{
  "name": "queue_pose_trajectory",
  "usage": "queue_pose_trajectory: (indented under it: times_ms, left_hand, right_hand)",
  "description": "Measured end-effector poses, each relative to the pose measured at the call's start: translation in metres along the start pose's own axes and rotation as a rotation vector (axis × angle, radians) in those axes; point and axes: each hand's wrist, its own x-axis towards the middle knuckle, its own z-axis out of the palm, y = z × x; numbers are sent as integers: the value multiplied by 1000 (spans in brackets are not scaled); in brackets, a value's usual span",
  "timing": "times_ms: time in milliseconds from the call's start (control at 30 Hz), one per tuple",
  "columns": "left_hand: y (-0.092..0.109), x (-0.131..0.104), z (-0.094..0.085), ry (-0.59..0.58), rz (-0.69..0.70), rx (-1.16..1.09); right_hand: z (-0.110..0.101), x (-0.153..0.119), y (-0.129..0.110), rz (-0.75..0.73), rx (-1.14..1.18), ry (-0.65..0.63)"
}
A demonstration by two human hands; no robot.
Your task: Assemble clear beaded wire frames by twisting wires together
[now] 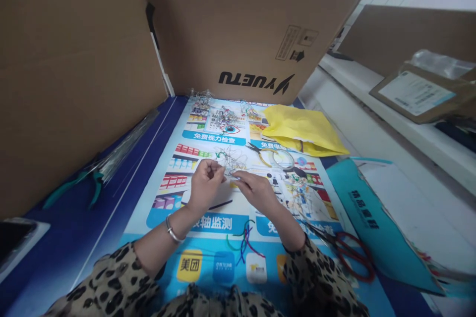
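Note:
My left hand [207, 183] is closed in a pinch, its fingertips at the near edge of a loose tangle of thin wire [232, 157] with a bit of green in it. Close by on the right, my right hand [259, 192] pinches too, thumb and forefinger at the same edge. The wire between the fingertips is too fine to follow clearly. Just beyond my right hand lie small yellow-handled pliers [262, 154] beside a clear round ring [283, 159]. Several short coloured wires [245, 243] lie on the printed sheet nearer to me.
More wire tangles [225, 115] lie at the back. A yellow pouch [303, 130] and a teal folder [366, 218] are on the right, near red-handled scissors [351, 252]. Teal-handled pliers [97, 185] and straight wires [121, 151] lie left. Cardboard walls [238, 25] stand behind.

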Motion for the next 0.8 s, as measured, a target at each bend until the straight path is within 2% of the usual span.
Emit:
queue_pose_trajectory:
  times_ms: [133, 233, 333, 500, 567, 667, 800]
  left_hand:
    - [4, 1, -1, 34, 21, 16]
    - [2, 3, -2, 50, 40, 36]
    - [-3, 3, -1, 56, 33, 12]
    - [-11, 1, 6, 37, 24, -3]
    - [-12, -1, 8, 28, 30, 2]
    - [-14, -3, 11, 34, 44, 21]
    - [-17, -4, 12, 52, 42, 6]
  right_hand:
    - [-14, -1, -12, 114, 81, -122]
    - [-15, -4, -15, 172, 74, -92]
    - [-15, -5, -18, 122, -4, 43]
    - [-15, -2, -30, -30, -133, 396]
    - [-10, 0, -31, -106, -237, 469]
    - [4, 4, -27, -229, -386, 443]
    - [24, 5, -20, -216, -472, 364]
